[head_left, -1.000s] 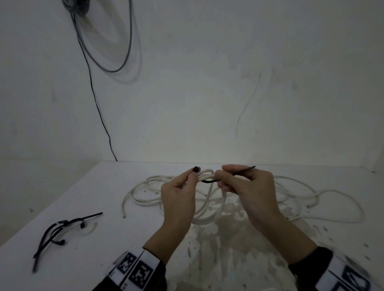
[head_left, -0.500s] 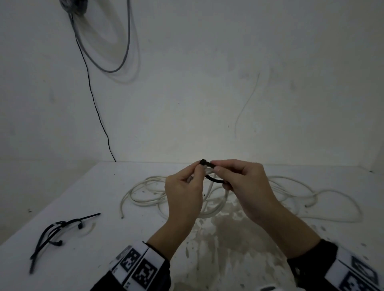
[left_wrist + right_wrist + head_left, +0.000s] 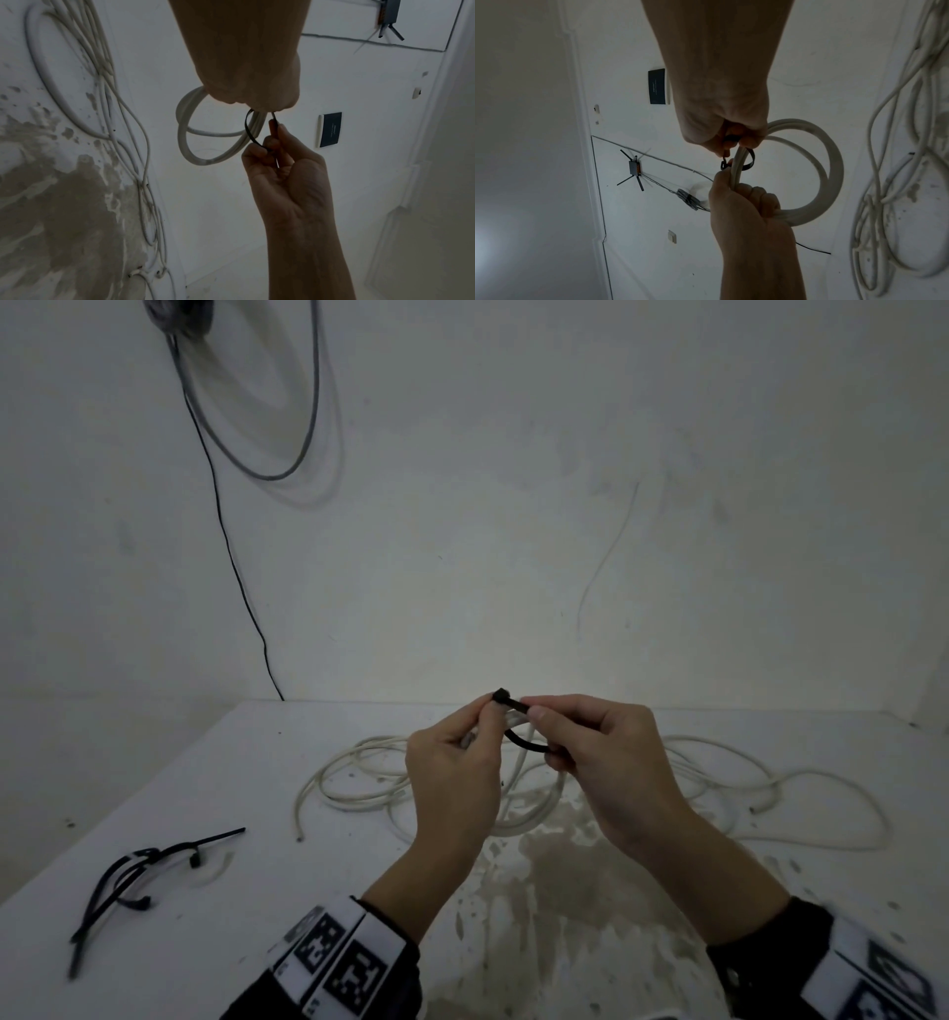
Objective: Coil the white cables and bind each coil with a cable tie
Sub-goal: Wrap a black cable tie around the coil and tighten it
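White cable coil (image 3: 829, 174), a small one of a few turns, is held up over the middle of the table (image 3: 154, 814), the left hand (image 3: 452, 778) curled round its strands and pinching the head of a black cable tie (image 3: 518, 706). The right hand (image 3: 611, 762) pinches the tie's strap just beside it; the strap loops loosely around the gathered strands, and it is not clear whether the tail is through the head yet. So this coil is wound but, judging by the slack loop, not yet cinched. Beyond the hands, loose white cable (image 3: 770, 788) sprawls across the far half of the table, uncoiled and unbound, so most of the job looks left to do. Spare black cable ties (image 3: 133, 880) lie near the left edge.
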A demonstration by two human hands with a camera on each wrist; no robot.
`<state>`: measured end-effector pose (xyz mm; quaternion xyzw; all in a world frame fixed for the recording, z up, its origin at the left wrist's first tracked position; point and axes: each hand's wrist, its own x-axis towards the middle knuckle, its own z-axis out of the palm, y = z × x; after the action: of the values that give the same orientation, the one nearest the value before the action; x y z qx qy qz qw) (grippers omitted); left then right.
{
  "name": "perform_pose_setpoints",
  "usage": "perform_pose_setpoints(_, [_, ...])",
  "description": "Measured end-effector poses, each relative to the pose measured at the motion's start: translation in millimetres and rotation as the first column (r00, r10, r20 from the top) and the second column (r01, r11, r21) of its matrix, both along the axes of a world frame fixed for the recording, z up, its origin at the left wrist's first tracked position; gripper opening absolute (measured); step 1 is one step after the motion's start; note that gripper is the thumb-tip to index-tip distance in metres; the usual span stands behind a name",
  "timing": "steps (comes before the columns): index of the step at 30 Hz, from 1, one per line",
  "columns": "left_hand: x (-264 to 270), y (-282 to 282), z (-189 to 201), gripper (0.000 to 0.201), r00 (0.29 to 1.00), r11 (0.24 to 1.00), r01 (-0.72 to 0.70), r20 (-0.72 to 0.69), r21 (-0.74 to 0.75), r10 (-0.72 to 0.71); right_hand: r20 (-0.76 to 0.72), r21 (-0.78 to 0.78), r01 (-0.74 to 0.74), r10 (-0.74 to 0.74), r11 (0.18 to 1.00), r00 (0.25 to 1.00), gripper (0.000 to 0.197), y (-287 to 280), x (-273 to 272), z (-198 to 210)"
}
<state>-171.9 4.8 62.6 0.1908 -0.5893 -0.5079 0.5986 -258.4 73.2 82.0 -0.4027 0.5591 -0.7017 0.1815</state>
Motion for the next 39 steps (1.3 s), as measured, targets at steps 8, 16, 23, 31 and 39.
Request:
perform_pose_setpoints(8, [1.3,2.1,-2.6,0.045,1.000,1.000,0.015,-0.004,0.020,-0.015,-0.059,-0.016,0.039,-0.040,0.999,0.997,0.015,1.5,6.2,4.0])
perform_pose_setpoints(16, [2.4,0.2,-2.6,0.041,1.000,1.000,0.012,-0.007,0.003,-0.012,-0.072,-0.005,0.053,-0.053,0.999,0.996,0.017,4.1,11.5,7.3])
perform_pose_setpoints(23, [1.5,0.9,-6.8,0.034,0.997,0.990,-0.077,0.006,-0.119,0.078,-0.034,0.012,0.067,-0.066,0.998,0.997,0.014,0.9,13.0,7.7])
perform_pose_setpoints(31, [2.5,-4.8,-11.9,0.019,0.976,0.912,-0.191,0.030,-0.362,0.217,0.154,0.008,-0.019,0.018,1.000,0.988,0.010,-5.1,14.1,4.5])
perform_pose_setpoints(39, [7.8,-12.2,-7.8,0.018,0.985,0.901,-0.132,0.049,-0.413,0.166,0.237,-0.025,-0.116,0.118,0.993,0.964,0.015,-1.0,13.8,5.6])
